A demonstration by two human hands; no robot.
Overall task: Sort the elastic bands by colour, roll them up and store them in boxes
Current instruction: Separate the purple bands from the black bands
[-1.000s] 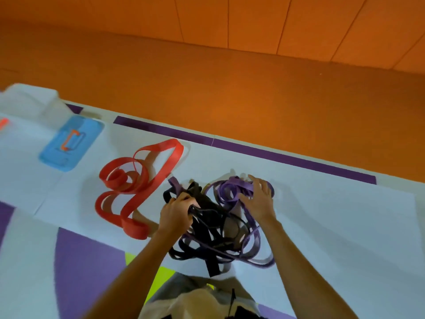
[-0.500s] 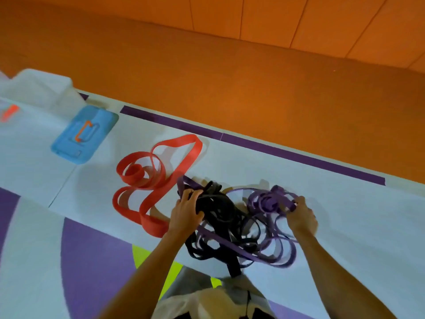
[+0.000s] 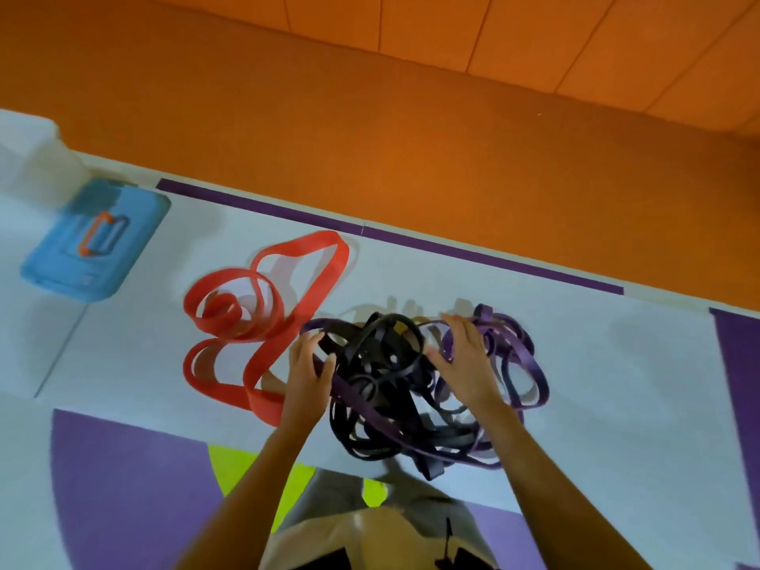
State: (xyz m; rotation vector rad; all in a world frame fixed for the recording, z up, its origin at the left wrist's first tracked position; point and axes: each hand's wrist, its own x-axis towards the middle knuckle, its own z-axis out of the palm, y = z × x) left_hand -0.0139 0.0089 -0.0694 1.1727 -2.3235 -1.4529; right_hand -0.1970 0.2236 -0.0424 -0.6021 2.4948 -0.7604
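A tangle of black elastic bands [image 3: 384, 366] and purple elastic bands [image 3: 519, 352] lies on the white floor mat [image 3: 617, 384] in front of me. My left hand [image 3: 307, 374] rests on the tangle's left edge, fingers fairly straight, over a purple strand. On the right part of the pile lies my right hand [image 3: 466, 362], its spread fingers on the purple loops and its thumb toward the black ones. A wide red elastic band [image 3: 263, 322] sits apart in loose coils to the left of the pile.
A blue box lid [image 3: 95, 240] with an orange handle lies at the far left, next to a blurred white container [image 3: 28, 158]. An orange wall [image 3: 411, 137] runs behind the mat. My knees [image 3: 370, 528] are at the bottom edge.
My right hand let go of the purple bunch it had pulled right and came back onto the pile. My left hand loosened its grip on the black bands and now lies flatter.
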